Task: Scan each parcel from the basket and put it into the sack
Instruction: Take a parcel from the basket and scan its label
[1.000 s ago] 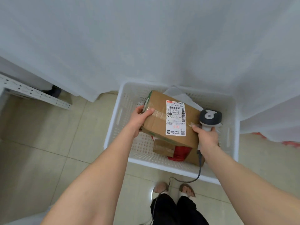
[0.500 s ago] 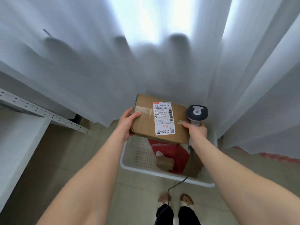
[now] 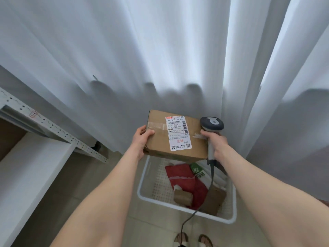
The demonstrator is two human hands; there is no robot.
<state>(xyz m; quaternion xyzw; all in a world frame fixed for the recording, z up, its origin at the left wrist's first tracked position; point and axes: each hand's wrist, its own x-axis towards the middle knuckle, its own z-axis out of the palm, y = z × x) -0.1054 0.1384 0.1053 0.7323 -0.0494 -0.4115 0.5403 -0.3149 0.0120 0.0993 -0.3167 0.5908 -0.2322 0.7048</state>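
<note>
A brown cardboard parcel (image 3: 158, 139) with a white shipping label facing up is held above the white plastic basket (image 3: 187, 208). My left hand (image 3: 141, 140) grips its left edge, thumb on top. My right hand (image 3: 216, 143) holds the grey barcode scanner (image 3: 211, 124) by its handle against the parcel's right edge; the scanner cable hangs down over the basket. Inside the basket lie a red bag parcel (image 3: 185, 179), a small brown parcel (image 3: 183, 197) and a white-and-green packet (image 3: 196, 170). No sack is in view.
White curtains (image 3: 160, 50) hang close behind the basket. A metal shelf rail (image 3: 53, 129) and a white shelf board (image 3: 26, 172) stand at the left. My feet (image 3: 193, 240) are on the tiled floor just in front of the basket.
Both hands have lifted the parcel up out of the basket to chest height, and my view has tilted upward toward the curtains. The scanner stayed in my right hand.
</note>
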